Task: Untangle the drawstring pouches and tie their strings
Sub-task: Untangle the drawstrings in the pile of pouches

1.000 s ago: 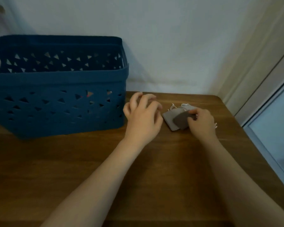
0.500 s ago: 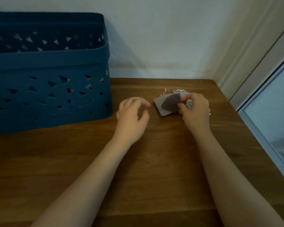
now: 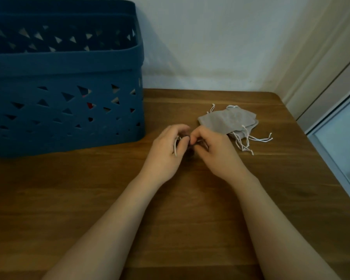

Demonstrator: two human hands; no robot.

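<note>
**Head view: one dark pouch lifted off the pile and brought between both hands**

Head-camera frames show a change over the last second: the dark brown fabric pouch (image 3: 189,153), earlier held by the right hand on top of the pile, has been carried to the centre of the frame, where it is now almost hidden between the two hands. The left hand (image 3: 166,150), earlier hovering with nothing in it, is now curled round a thin white drawstring (image 3: 175,147); the right hand (image 3: 214,150) has its fingers (image 3: 194,136) pinched together at the pouch's top. A single pouch is judged to have been separated, with its tying about to start or under way.

The remaining grey fabric drawstring pouches (image 3: 227,120) are left stacked at the centre right, their loose white strings (image 3: 249,141) trailing toward the lower right, just beside the right hand.

Open room is found on the brown wooden table (image 3: 109,199) across the lower half of the frame. The dark blue perforated plastic basket (image 3: 65,106) closes off the upper left, and the table's edge runs close along the right.
</note>
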